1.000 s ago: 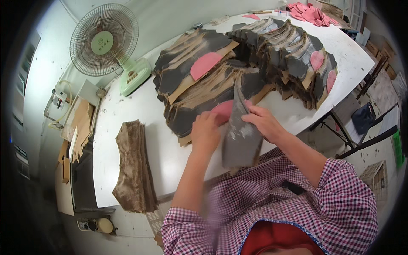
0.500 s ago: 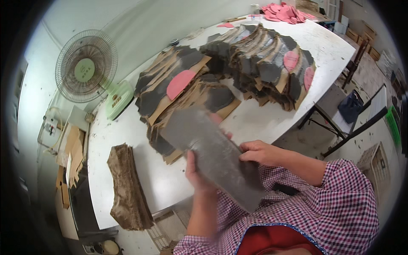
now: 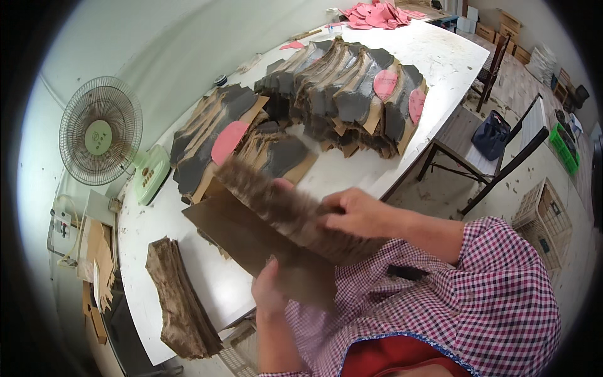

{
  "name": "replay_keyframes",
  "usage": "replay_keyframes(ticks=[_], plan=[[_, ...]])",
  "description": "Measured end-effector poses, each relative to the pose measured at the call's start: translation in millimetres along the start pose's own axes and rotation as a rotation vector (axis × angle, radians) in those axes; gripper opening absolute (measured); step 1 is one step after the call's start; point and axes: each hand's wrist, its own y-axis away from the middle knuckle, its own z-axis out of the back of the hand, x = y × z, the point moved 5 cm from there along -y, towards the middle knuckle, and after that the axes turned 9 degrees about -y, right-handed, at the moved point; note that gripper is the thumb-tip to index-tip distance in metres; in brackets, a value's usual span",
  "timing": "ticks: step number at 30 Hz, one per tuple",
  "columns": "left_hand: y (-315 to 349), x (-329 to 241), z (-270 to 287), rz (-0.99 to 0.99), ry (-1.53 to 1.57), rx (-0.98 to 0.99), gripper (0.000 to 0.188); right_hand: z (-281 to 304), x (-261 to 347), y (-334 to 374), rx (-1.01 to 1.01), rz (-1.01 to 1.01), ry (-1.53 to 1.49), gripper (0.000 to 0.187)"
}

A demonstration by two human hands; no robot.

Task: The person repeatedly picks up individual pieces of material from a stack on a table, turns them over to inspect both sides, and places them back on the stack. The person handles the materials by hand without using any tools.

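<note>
My left hand [image 3: 269, 290] grips a flat brown sheet [image 3: 257, 242] near its lower edge, thumb on top and most fingers hidden beneath. My right hand [image 3: 355, 215] pinches a long piece of brown fur [image 3: 270, 198], blurred by motion, its fuzzy side up. The fur lies along the sheet's far edge; I cannot tell whether the two are joined. Just past them on the table [image 3: 217, 276] is a heap of dark grey and tan cut pieces [image 3: 217, 135] with a pink oval piece [image 3: 230, 142] on it. A stack of furry brown pieces [image 3: 179, 301] stands at the near left.
A larger heap of layered grey pieces [image 3: 342, 88] spreads across the far middle, with pink pieces [image 3: 384, 83] on it. More pink pieces [image 3: 377, 15] pile at the far end. A green fan [image 3: 99, 135] stands at left. Right of the table are a chair [image 3: 502, 157] and a crate [image 3: 543, 220].
The smooth grey face held between my hands has turned away, and a furry side and a brown sheet now show. My view has swung slightly, shifting the scene left.
</note>
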Motion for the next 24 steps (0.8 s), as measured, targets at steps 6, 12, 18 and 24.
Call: replay_keyframes(ticks=[6,12,18,24], plan=[[11.1,25.4,39.8,0.037,0.148,-0.081,0.048,18.2,-59.7,-5.2,-0.179,-0.085,-0.249,0.016],[23.1,19.9,-5.8,-0.042,0.396,-0.007,0.062,-13.4,-68.2,-12.3,-0.163,-0.034,-0.295,0.018],[26.1,24.9,-27.2,-0.042,0.460,0.063,0.061,-66.3,-83.9,-14.2,0.119,-0.178,-0.537,0.027],[28.4,11.6,-24.0,-0.007,0.275,-0.093,0.063,-24.8,-49.3,-17.6,-0.193,0.158,0.045,0.018]])
